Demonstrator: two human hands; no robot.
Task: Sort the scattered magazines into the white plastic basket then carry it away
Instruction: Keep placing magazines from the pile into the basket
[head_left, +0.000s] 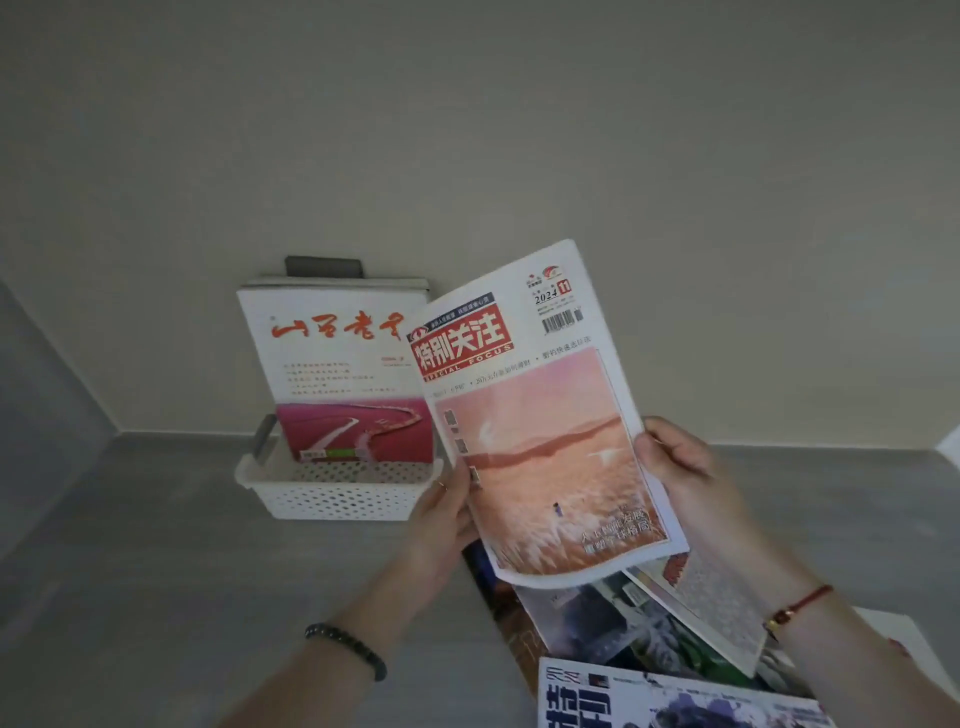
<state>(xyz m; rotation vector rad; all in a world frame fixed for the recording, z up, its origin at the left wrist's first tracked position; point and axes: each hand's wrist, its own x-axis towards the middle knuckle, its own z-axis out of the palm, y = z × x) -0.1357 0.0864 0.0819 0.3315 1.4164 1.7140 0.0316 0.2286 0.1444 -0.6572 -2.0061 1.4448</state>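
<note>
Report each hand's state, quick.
Left hand: closed on the Special Focus magazine, gripping its left edge.
Right hand: closed on the same magazine's right edge.

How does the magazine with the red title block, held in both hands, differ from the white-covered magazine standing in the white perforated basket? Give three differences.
1. The red-title-block magazine is held in the air by the left hand and right hand; the white-covered magazine stands in the white perforated plastic basket.
2. The held one tilts; the basket one stands nearly upright.
3. A pink-orange landscape fills most of the held cover; the basket one's red picture fills only the bottom.

Both face the camera.
</note>
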